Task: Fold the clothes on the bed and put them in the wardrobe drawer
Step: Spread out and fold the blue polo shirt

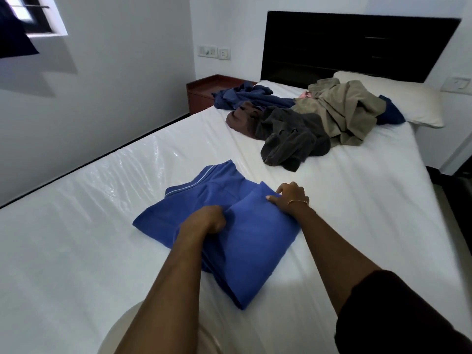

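Observation:
A blue shirt (245, 241) with a pale stripe lies partly folded on the white bed (102, 238) in front of me. My left hand (208, 219) sits at its middle with fingers curled into the fabric. At the far right corner of the folded panel, my right hand (290, 198) pinches the cloth between thumb and fingers. A heap of unfolded clothes (301, 121) lies near the head of the bed, in navy, brown, dark grey and khaki.
A white pillow (413, 103) lies against the black headboard (357, 44). A reddish bedside table (204, 90) stands left of the bed's head. A white wall runs close along the bed's left side. Dark floor shows past the right edge.

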{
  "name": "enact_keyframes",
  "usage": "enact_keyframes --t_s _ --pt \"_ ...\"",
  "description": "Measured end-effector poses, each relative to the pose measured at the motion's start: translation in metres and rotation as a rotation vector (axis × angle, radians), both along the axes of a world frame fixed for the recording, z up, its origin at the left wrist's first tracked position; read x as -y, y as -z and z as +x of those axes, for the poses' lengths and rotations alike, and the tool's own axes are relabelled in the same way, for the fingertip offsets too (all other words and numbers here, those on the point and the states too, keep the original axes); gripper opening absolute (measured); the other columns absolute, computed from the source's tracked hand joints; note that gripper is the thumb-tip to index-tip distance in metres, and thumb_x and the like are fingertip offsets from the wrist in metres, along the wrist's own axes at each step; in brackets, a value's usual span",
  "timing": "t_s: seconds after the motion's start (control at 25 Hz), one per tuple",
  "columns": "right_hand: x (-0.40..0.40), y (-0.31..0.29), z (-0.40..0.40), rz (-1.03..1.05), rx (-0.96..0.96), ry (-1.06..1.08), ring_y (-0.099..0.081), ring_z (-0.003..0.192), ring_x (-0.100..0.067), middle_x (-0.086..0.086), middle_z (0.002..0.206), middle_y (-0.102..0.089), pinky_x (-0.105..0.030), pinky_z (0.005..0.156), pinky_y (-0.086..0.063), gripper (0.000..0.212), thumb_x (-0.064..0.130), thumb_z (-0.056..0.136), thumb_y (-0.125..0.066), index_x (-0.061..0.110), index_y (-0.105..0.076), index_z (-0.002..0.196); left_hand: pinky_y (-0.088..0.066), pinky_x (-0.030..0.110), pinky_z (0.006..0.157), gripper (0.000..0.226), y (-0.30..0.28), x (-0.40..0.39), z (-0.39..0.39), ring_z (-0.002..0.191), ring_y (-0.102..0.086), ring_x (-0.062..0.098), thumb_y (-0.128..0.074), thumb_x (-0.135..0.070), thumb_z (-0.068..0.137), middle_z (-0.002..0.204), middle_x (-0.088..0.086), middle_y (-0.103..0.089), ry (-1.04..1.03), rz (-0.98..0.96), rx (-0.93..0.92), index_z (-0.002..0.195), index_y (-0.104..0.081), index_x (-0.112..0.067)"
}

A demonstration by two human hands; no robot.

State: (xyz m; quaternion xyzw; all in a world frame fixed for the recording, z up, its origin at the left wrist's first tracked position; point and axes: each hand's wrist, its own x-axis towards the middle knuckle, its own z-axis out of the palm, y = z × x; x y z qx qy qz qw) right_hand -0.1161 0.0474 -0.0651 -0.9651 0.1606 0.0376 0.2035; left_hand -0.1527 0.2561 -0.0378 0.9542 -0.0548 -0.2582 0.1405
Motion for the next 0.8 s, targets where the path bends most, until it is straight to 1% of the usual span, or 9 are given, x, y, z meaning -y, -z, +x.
enact_keyframes --t_s 0.12,0.2,0.28,0.36,0.44,0.52,0.6,0.68,0.8 --pt "0.0 0.021 0.001 0.021 0.092 0.049 -0.051 0.111 -0.03 -0.011 0.118 -0.059 -0.039 0.093 -0.038 0.033 0.039 0.094 -0.05 0.011 -0.055 0.112 -0.03 0.044 0.11 0.05 0.002 0.002 0.005 0.133 -0.036 0.032 -0.033 -0.015 0.098 0.148 0.012 -0.034 0.024 0.019 -0.042 0.147 -0.025 -0.025" --pt "-0.001 0.026 0.001 -0.046 0.118 0.05 -0.051 0.109 -0.03 -0.011 0.116 -0.06 -0.039 0.09 -0.039 0.032 0.037 0.096 -0.046 0.01 -0.056 0.108 -0.033 0.043 0.108 0.049 0.0 0.004 0.002 0.131 -0.038 0.032 -0.034 -0.018 0.098 0.146 0.012 -0.037 0.036 0.063 -0.062 0.146 -0.025 -0.025" --pt "0.0 0.028 0.0 -0.086 0.109 0.061 -0.049 0.112 -0.03 -0.011 0.118 -0.057 -0.04 0.092 -0.038 0.034 0.039 0.096 -0.044 0.011 -0.055 0.111 -0.037 0.039 0.1 0.046 -0.003 0.006 -0.005 0.128 -0.04 0.03 -0.039 -0.016 0.097 0.14 0.011 -0.042 0.004 0.141 0.07 0.142 -0.03 -0.017" --pt "0.003 0.026 -0.005 -0.114 0.074 0.059 -0.046 0.116 -0.03 -0.011 0.124 -0.052 -0.041 0.095 -0.036 0.037 0.042 0.096 -0.042 0.013 -0.054 0.116 -0.041 0.034 0.086 0.036 -0.01 0.016 -0.013 0.122 -0.044 0.027 -0.046 -0.014 0.093 0.13 0.009 -0.049 0.003 0.127 0.326 0.128 -0.042 -0.01" --pt "0.009 0.023 -0.012 -0.102 0.004 0.049 -0.044 0.12 -0.03 -0.009 0.129 -0.049 -0.041 0.098 -0.035 0.043 0.047 0.094 -0.042 0.016 -0.053 0.121 -0.04 0.03 0.077 0.028 -0.017 0.035 -0.022 0.11 -0.052 0.025 -0.054 -0.023 0.09 0.12 0.007 -0.056 0.089 0.032 0.367 0.115 -0.052 -0.009" --pt "0.018 0.021 -0.019 -0.073 -0.052 0.058 -0.044 0.121 -0.031 -0.009 0.129 -0.051 -0.041 0.098 -0.035 0.051 0.054 0.091 -0.043 0.015 -0.053 0.123 -0.041 0.03 0.082 0.049 -0.016 0.058 -0.041 0.109 -0.053 0.023 -0.062 -0.048 0.084 0.119 0.004 -0.057 0.222 0.048 0.251 0.117 -0.053 -0.013" --pt "0.028 0.019 -0.03 -0.023 -0.054 0.083 -0.048 0.118 -0.032 -0.011 0.127 -0.055 -0.04 0.096 -0.038 0.055 0.056 0.089 -0.047 0.011 -0.054 0.121 -0.042 0.034 0.09 0.08 -0.009 0.076 -0.061 0.118 -0.046 0.024 -0.067 -0.062 0.071 0.129 0.005 -0.048 0.306 0.158 0.192 0.13 -0.042 -0.015" --pt "0.036 0.016 -0.041 0.056 -0.016 0.109 -0.053 0.113 -0.032 -0.015 0.122 -0.058 -0.036 0.092 -0.041 0.05 0.048 0.09 -0.052 0.005 -0.056 0.116 -0.046 0.039 0.094 0.094 0.001 0.086 -0.075 0.126 -0.037 0.027 -0.075 -0.055 0.067 0.138 0.007 -0.035 0.322 0.259 0.2 0.139 -0.03 -0.015" --pt "0.043 0.007 -0.054 0.274 0.056 0.196 -0.055 0.101 -0.03 -0.015 0.115 -0.059 -0.035 0.084 -0.045 0.037 0.031 0.089 -0.06 0.004 -0.057 0.113 -0.045 0.035 0.099 0.059 0.001 0.096 -0.081 0.128 -0.04 0.028 -0.062 -0.022 0.089 0.141 0.011 -0.036 0.376 0.325 0.311 0.138 -0.034 -0.008"
